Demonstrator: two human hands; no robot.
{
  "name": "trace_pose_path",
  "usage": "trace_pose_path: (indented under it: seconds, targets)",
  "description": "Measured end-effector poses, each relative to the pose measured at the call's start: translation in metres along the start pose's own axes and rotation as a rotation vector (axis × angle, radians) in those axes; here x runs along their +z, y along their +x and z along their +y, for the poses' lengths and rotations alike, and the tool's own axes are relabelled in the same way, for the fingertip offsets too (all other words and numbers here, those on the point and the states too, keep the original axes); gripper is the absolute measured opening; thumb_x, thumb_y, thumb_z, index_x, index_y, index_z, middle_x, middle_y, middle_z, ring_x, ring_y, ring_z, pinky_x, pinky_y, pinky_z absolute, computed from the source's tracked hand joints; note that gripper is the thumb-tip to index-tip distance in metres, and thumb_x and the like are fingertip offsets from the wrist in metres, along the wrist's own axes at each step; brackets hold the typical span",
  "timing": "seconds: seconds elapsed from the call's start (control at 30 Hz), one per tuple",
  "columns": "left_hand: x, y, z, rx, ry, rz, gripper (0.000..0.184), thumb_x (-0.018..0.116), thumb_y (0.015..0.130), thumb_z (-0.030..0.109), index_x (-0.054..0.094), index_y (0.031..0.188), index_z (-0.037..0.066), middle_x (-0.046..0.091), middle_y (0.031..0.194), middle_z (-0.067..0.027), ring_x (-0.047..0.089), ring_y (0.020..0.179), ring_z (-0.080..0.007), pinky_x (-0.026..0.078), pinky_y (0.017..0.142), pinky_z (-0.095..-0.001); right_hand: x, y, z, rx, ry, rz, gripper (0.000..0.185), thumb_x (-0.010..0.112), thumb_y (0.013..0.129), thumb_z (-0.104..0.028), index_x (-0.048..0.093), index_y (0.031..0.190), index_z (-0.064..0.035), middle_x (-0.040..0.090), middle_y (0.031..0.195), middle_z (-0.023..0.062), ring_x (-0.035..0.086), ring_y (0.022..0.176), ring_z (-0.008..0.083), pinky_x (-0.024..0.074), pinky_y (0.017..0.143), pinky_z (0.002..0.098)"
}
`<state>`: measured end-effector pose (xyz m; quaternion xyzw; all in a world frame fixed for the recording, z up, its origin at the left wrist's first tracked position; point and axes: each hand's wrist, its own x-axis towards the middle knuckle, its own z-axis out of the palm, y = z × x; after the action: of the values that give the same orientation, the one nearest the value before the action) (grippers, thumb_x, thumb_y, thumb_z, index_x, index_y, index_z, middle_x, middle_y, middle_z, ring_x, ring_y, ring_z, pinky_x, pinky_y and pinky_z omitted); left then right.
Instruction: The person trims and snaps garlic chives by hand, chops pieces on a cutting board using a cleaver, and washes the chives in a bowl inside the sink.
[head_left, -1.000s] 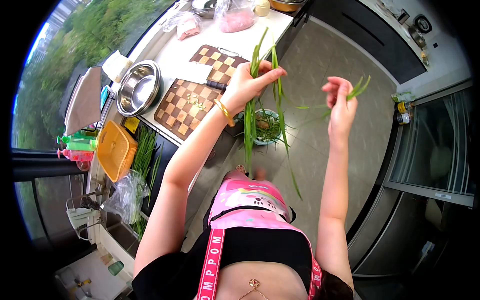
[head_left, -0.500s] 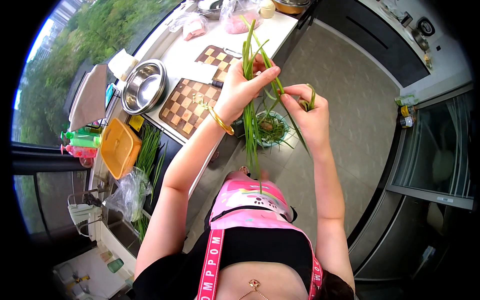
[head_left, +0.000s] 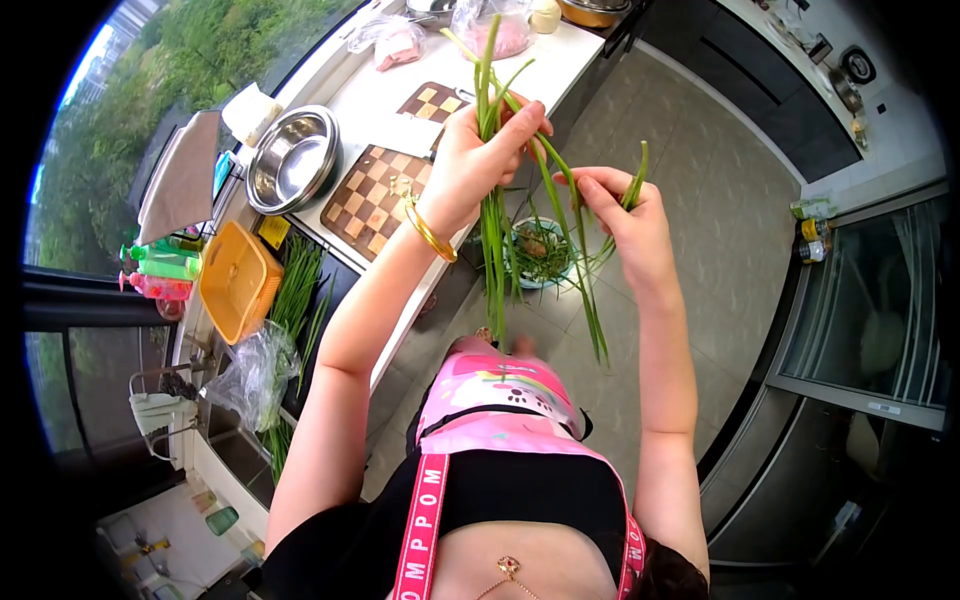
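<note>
On the white counter [head_left: 560, 62], a checkered board [head_left: 365, 205] is partly covered by a knife [head_left: 405, 133]; long green stalks [head_left: 495, 250] are pinched between the thumb and fingers of the left hand [head_left: 470, 165], above a floor bowl [head_left: 548, 283]; thin strands [head_left: 637, 178] are held by the right hand [head_left: 635, 220], its thumb and forefinger pressed together.

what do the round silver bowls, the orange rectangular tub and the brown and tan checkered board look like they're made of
Round silver bowls: polished metal, probably stainless steel, given the mirror-like shine.
Orange rectangular tub: likely smooth plastic; even colour, rounded corners.
Brown and tan checkered board: looks like wood, in contrasting squares, though whether joined or printed I can't tell.
</note>
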<state>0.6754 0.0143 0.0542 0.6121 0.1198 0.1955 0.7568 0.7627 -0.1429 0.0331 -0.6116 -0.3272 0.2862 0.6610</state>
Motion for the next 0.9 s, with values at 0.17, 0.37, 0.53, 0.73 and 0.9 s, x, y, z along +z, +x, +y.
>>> trace_pose_path:
  seconds: [0.17, 0.37, 0.53, 0.73, 0.9]
  targets:
    - [-0.01, 0.001, 0.006, 0.07, -0.079, 0.131, 0.026, 0.058, 0.088, 0.027, 0.058, 0.08, 0.001, 0.054, 0.061, 0.0004, 0.035, 0.042, 0.0003, 0.025, 0.038, -0.0149, -0.008, -0.006, 0.006, 0.08, 0.014, -0.257, 0.026, 0.048, 0.093, -0.019, 0.064, 0.097, 0.0008, 0.065, 0.084, 0.002, 0.051, 0.068, 0.0035, 0.0406, 0.062, 0.0182]
    - [-0.039, 0.011, 0.021, 0.166, -0.015, 0.215, 0.023, 0.055, 0.09, 0.024, 0.056, 0.084, 0.003, 0.041, 0.057, 0.0057, 0.027, 0.042, 0.0005, 0.019, 0.038, -0.0156, -0.007, -0.018, 0.034, 0.25, 0.14, -0.427, 0.036, 0.041, 0.095, -0.029, 0.063, 0.1, -0.001, 0.067, 0.083, 0.0042, 0.028, 0.05, 0.0019, 0.0233, 0.045, 0.0183]
    - [-0.066, 0.011, 0.03, 0.18, -0.022, 0.232, 0.025, 0.054, 0.091, 0.024, 0.055, 0.088, 0.0, 0.045, 0.067, 0.0017, 0.027, 0.044, 0.0007, 0.02, 0.038, -0.015, -0.007, -0.028, 0.037, 0.28, 0.208, -0.471, 0.033, 0.045, 0.093, -0.026, 0.062, 0.1, 0.0005, 0.066, 0.082, 0.0052, 0.029, 0.049, 0.0017, 0.023, 0.044, 0.0182]
    - [-0.08, 0.002, 0.039, 0.194, -0.01, 0.335, 0.024, 0.055, 0.09, 0.023, 0.055, 0.089, -0.001, 0.044, 0.067, 0.0024, 0.026, 0.045, 0.0005, 0.02, 0.038, -0.0152, -0.008, -0.032, 0.04, 0.304, 0.244, -0.526, 0.028, 0.048, 0.092, -0.024, 0.063, 0.1, -0.0011, 0.066, 0.08, 0.0027, 0.03, 0.051, 0.0015, 0.0252, 0.046, 0.0177]
    - [-0.093, -0.004, 0.048, 0.232, -0.052, 0.357, 0.023, 0.056, 0.09, 0.023, 0.057, 0.087, 0.0, 0.043, 0.066, 0.0026, 0.026, 0.044, 0.0, 0.02, 0.038, -0.0156, -0.01, -0.033, 0.056, 0.234, 0.155, -0.431, 0.028, 0.049, 0.091, -0.025, 0.062, 0.103, -0.0033, 0.064, 0.087, 0.0024, 0.032, 0.053, 0.0006, 0.0253, 0.046, 0.0165]
